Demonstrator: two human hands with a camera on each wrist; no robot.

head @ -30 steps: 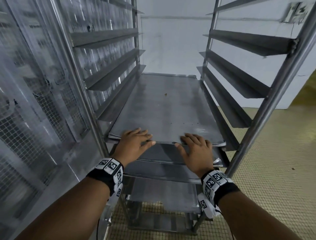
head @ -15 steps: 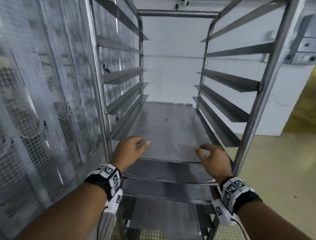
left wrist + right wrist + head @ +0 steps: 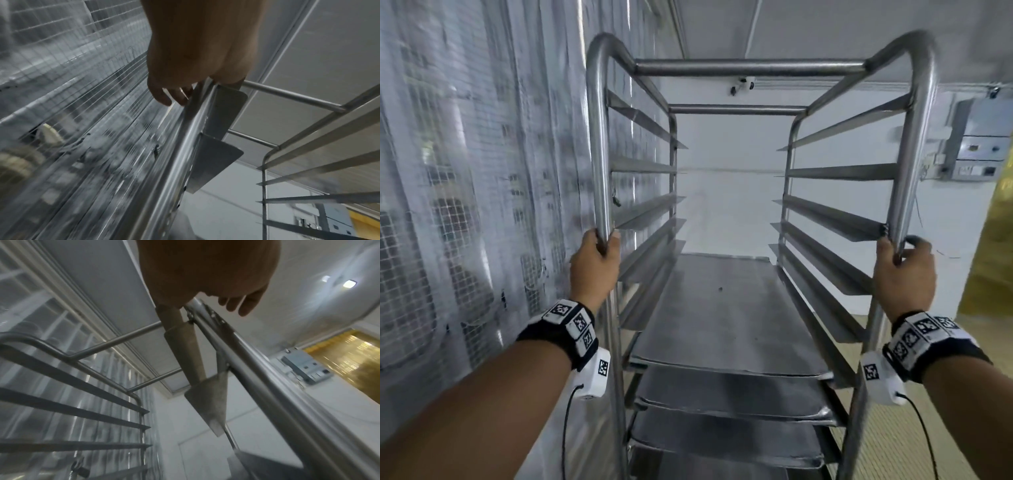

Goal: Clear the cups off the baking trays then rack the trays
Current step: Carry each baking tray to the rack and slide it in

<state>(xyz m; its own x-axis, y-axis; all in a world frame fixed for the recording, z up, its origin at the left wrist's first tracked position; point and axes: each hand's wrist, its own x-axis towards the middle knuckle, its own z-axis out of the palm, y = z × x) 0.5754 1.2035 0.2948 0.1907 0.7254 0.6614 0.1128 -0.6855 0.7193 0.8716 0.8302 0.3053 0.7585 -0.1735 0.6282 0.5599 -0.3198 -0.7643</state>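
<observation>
A tall steel tray rack stands in front of me. Several bare metal baking trays sit on its lower runners, the top one uppermost, another tray below it. No cups are in view. My left hand grips the rack's front left post, fingers wrapped round the tube. Gripping the front right post at the same height is my right hand, and the right wrist view shows its fingers curled about that post.
A clear plastic curtain with a wire grid hangs close on the left of the rack. A white wall lies behind it. An electrical box is on the right wall, beside a yellow strip curtain. Tiled floor lies to the right.
Both hands left the front edge of the top tray, rose, and took hold of the rack's two front posts. My view tilted up to show the rack's top bar.
</observation>
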